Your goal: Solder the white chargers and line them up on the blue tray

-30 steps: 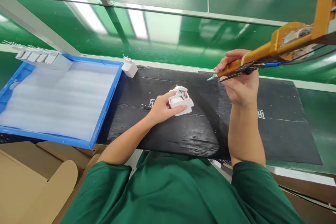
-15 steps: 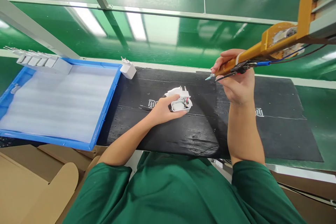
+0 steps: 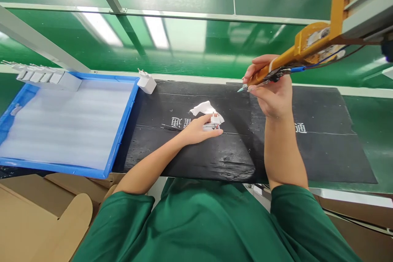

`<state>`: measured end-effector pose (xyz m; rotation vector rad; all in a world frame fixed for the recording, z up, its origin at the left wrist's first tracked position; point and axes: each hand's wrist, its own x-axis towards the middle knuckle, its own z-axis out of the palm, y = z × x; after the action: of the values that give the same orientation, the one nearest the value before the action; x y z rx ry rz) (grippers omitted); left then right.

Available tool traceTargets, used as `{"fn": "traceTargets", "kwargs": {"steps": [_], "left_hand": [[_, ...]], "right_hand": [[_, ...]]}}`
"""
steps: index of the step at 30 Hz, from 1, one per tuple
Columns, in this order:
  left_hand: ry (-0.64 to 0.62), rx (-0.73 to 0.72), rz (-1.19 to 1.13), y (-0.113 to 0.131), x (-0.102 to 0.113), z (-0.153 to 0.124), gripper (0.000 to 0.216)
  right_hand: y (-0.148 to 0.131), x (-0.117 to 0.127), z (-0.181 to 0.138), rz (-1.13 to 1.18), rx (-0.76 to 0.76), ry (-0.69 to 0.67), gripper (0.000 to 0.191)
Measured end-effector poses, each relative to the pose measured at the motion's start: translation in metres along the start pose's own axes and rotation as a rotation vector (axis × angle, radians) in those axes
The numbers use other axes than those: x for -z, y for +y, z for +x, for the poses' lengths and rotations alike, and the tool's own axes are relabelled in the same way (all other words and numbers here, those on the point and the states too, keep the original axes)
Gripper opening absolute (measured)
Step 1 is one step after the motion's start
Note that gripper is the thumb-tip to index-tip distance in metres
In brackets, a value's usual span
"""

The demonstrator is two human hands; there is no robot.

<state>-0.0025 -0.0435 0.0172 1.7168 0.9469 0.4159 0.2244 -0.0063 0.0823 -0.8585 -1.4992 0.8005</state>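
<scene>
My left hand [image 3: 198,129] rests on the black mat [image 3: 233,155] with its fingers closed on a white charger housing [image 3: 208,114], which lies low on the mat with small parts showing at its right end. Raised above the mat's far edge, my right hand [image 3: 270,94] grips an orange soldering tool [image 3: 285,59] like a pen. Its pale tip [image 3: 241,89] points left and hangs well above and right of the charger. Blue and black wires run from the tool towards the upper right.
A blue tray [image 3: 123,125] lined with white foam sits left of the mat. A row of white chargers [image 3: 39,77] stands at its far edge, and one more charger [image 3: 146,82] stands at the mat's far left corner. Cardboard [image 3: 39,213] lies at lower left.
My left hand has turned the charger housing over and lowered it onto the mat. My right hand with the tool has drifted slightly left. The view has shifted a little.
</scene>
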Motion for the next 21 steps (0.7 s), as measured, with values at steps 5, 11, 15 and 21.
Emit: {"fn": "traceTargets", "kwargs": {"steps": [5, 11, 15, 21], "left_hand": [[0.042, -0.098, -0.195, -0.004, -0.012, 0.009, 0.031], [0.061, -0.291, 0.195, 0.006, -0.004, -0.005, 0.036], [-0.023, -0.353, 0.31, 0.011, 0.002, -0.015, 0.051], [0.037, -0.252, 0.445, 0.007, -0.005, -0.017, 0.037]], "right_hand": [[0.0, -0.001, 0.001, 0.036, 0.033, -0.006, 0.047], [-0.002, -0.003, 0.002, 0.054, 0.036, -0.001, 0.045], [0.0, -0.001, 0.002, 0.063, 0.041, -0.007, 0.047], [0.006, 0.003, 0.003, 0.065, -0.018, 0.004, 0.053]]}}
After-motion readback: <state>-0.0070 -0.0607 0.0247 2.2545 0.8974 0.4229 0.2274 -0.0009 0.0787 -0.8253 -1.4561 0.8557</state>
